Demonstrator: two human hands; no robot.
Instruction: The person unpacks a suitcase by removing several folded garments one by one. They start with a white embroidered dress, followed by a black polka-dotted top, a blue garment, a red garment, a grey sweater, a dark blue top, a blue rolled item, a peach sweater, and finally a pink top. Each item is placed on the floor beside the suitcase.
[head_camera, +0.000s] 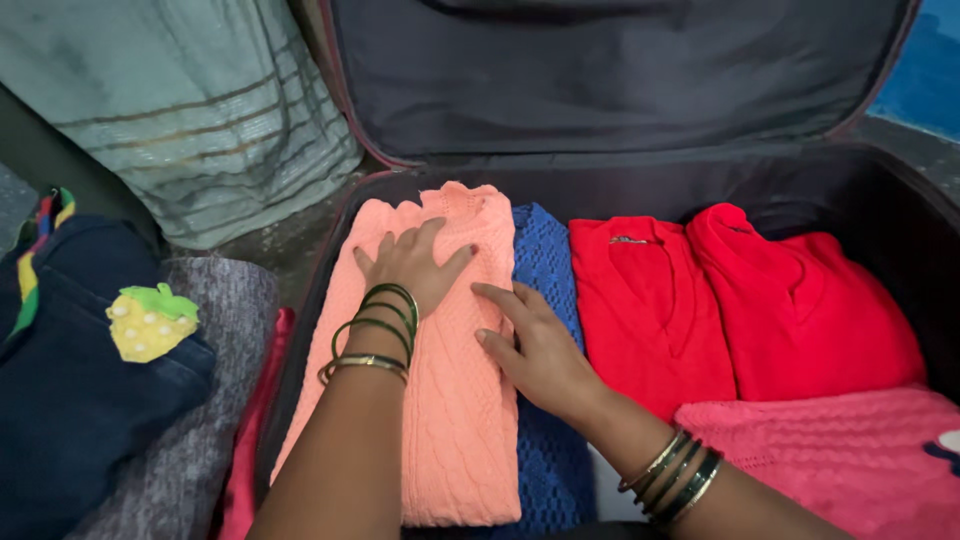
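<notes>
My left hand (415, 265) lies flat, fingers spread, on the upper part of a folded peach knitted sweater (455, 420) at the left side of an open dark suitcase (900, 215). My right hand (535, 345) rests with fingers apart on the sweater's right edge, partly over a blue knitted garment (545, 260) beside it. Both wrists carry green and gold bangles. Neither hand grips anything.
Two folded red garments (640, 300) (800, 300) lie to the right in the suitcase, with a pink knitted piece (850, 455) at the lower right. Outside on the left are dark denim with a yellow strawberry patch (150, 320), grey fabric (215, 300) and pale green cloth (190, 110).
</notes>
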